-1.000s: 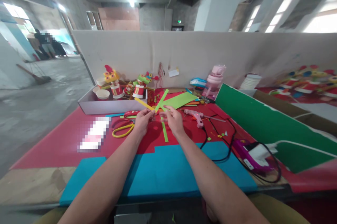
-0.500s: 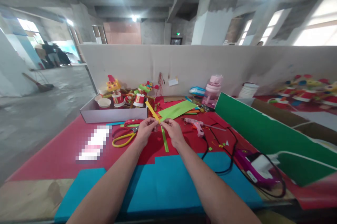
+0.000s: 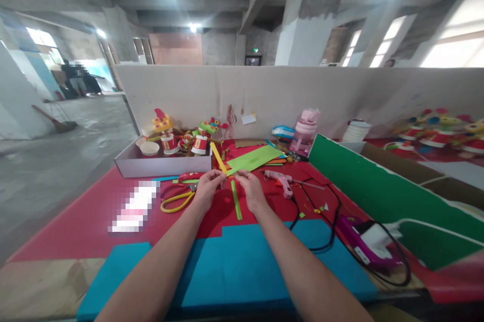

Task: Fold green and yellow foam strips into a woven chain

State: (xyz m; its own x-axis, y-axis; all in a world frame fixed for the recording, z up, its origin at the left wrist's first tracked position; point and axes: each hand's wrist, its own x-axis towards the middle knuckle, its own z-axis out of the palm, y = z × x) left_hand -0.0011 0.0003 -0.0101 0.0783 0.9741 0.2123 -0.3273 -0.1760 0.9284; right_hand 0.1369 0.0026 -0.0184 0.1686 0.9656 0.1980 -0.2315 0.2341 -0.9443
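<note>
My left hand (image 3: 208,188) is closed in a pinch on a yellow paper strip (image 3: 218,158), whose long end slants up and away to the left. My right hand (image 3: 247,188) faces it a short gap away, thumb and fingers pinched at the other side of the strip's folded end, where some green paper also shows. The exact overlap between the fingertips is too small to make out. Beneath the hands a narrow green strip (image 3: 236,201) lies on the red table cover (image 3: 151,249). Just beyond is a light green paper sheet (image 3: 257,158).
Yellow-handled scissors (image 3: 177,202) lie left of my hands. To the right are a pink glue gun (image 3: 285,183) with a black cord and a purple power strip (image 3: 370,246). A white box (image 3: 162,166) holds paper-cup figures. Blue sheets (image 3: 245,266) cover the front; a green-sided box (image 3: 363,193) stands right.
My right fingers have drawn slightly apart from the left ones, to the right. The yellow strip has shifted and stands a little steeper.
</note>
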